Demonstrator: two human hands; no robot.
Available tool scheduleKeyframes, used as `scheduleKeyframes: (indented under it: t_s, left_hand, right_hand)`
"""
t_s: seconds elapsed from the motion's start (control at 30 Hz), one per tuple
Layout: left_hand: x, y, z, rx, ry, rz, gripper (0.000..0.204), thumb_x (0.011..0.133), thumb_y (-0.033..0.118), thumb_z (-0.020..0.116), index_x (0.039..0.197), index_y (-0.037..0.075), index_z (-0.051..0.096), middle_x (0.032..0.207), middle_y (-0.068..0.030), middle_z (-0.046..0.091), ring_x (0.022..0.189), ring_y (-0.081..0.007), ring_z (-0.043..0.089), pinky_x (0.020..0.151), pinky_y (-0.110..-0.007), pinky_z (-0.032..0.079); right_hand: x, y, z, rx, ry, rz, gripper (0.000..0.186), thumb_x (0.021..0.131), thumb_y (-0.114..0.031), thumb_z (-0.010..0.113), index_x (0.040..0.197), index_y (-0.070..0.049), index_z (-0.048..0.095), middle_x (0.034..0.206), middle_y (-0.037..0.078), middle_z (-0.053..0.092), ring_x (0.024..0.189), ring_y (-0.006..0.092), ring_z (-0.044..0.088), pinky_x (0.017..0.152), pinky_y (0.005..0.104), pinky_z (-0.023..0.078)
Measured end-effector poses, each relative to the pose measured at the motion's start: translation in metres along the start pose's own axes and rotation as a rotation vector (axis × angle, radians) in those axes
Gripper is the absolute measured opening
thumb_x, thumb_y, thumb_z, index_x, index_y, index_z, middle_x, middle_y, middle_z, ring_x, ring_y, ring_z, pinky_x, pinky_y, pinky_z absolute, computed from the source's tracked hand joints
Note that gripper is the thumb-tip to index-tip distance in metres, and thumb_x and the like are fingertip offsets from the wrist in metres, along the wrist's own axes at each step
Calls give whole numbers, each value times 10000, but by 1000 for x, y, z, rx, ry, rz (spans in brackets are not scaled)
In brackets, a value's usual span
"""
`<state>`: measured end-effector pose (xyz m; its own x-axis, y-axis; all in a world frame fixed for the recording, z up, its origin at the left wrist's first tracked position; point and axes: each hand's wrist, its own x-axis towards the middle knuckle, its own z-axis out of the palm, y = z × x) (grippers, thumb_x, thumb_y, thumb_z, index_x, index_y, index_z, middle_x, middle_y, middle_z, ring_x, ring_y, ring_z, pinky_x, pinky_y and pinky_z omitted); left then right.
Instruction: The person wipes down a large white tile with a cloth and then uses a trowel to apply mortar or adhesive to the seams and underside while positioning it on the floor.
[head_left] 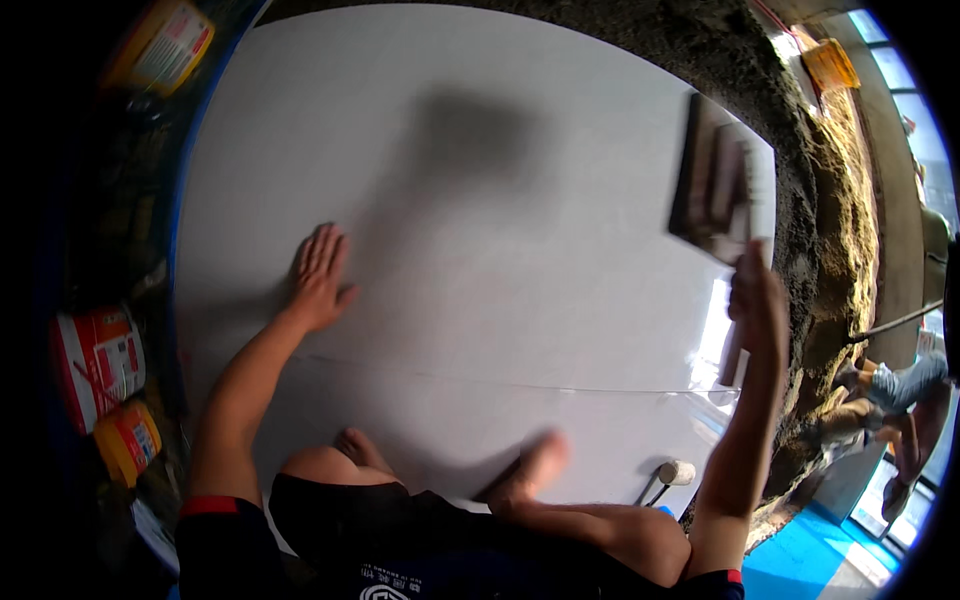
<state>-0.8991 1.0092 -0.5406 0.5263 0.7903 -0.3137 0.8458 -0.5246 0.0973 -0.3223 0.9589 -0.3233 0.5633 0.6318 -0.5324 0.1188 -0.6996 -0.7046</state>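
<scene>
A large pale grey tile [420, 290] spreads in front of me. My left hand [322, 278] lies flat on its left part, palm down and fingers stretched. At the right, my right hand [757, 300] is wrapped round the handle of a flat rectangular paddle [710, 180], raised over the tile's right edge and blurred by motion. The paddle looks dark-edged; whether it touches the tile I cannot tell. A soft dark shadow falls on the tile's upper middle. Near my right knee lies a white-headed mallet [677, 472], its handle partly hidden.
My bare feet rest on a nearer tile [620, 425], past a thin joint. Rough sandy mortar [840, 230] borders the right side. Red-white [105, 365] and yellow [130, 440] buckets stand left, another yellow bucket [830, 65] far right. Another person [900, 395] is at right.
</scene>
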Motion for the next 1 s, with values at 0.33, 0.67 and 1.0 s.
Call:
scheduleKeyframes:
  t_s: [0.33, 0.67, 1.0]
  left_hand:
    - [-65, -11, 25, -79, 184, -208, 772, 956, 454, 425, 1479, -25, 119, 1552, -225, 53, 1439, -379, 40, 1145, -531, 38]
    - [-122, -79, 42, -12, 192, -300, 741, 974, 507, 344, 1504, 54, 91, 1569, -161, 34, 1447, -340, 41, 1149, -517, 50]
    - [-99, -71, 50, -57, 303, -377, 673, 986, 443, 335, 1498, 47, 151, 1559, -182, 92, 1439, -361, 88, 1146, -523, 73]
  right_hand:
    - [-44, 144, 53, -298, 255, -521, 527, 983, -524, 337, 741, -79, 483, 513, 4, 411, 423, 107, 415, 409, 272, 370]
    - [-107, 5, 86, -198, -208, -137, 524, 967, -563, 375, 648, -148, 402, 474, -48, 352, 357, 52, 309, 337, 229, 237]
    - [-77, 156, 159, -455, -513, -16, 507, 992, -433, 405, 681, -39, 477, 535, 1, 411, 459, 138, 399, 460, 307, 349]
